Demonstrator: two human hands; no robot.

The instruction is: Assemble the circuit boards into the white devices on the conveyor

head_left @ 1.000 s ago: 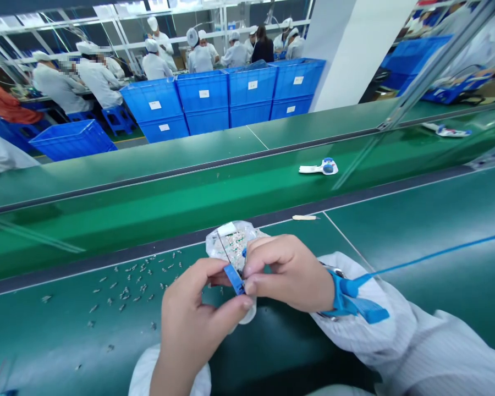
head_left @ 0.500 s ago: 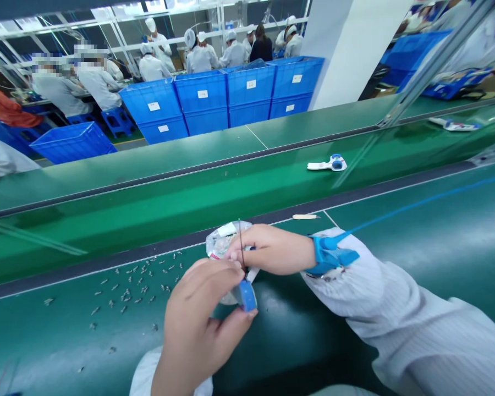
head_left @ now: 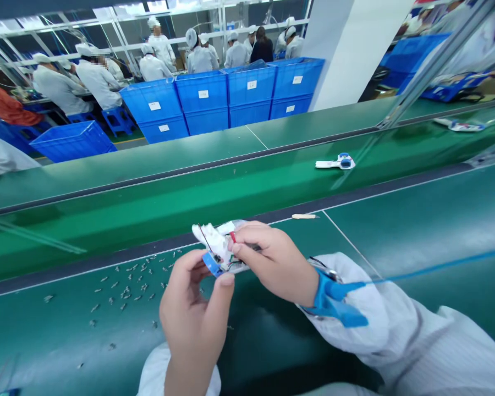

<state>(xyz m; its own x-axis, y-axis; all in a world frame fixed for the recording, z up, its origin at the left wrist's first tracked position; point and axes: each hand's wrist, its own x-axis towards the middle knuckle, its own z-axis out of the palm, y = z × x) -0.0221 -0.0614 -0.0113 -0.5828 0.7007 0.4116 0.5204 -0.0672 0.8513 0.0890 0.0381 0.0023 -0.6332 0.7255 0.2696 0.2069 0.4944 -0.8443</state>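
the left hand [head_left: 196, 308] grasps a small blue block [head_left: 212, 264], with the thumb on its near side and the fingers curled behind it. the right hand [head_left: 276, 264] grips a white plastic shell [head_left: 215, 240], the thumb and forefinger close to a thin red piece [head_left: 233, 237]; its other fingers are hidden, so how they lie cannot be told. the block and the shell are up in front of the person, above the near edge of the belt, the block at the shell's lower left. a thin dark wire runs across the shell. just behind them, partly covered, is a clear plastic bag [head_left: 241, 223]. small metal bits [head_left: 126, 293] lie scattered over the green table [head_left: 272, 352] to the left of the hands. a knife [head_left: 304, 216] with a pale handle lies beyond the right hand, near the table's far edge. a blue strap [head_left: 334, 302] goes around the right wrist, with a blue cord [head_left: 437, 266] leading off to the right. on the green belt [head_left: 169, 203] lies a white and blue gadget [head_left: 336, 163].
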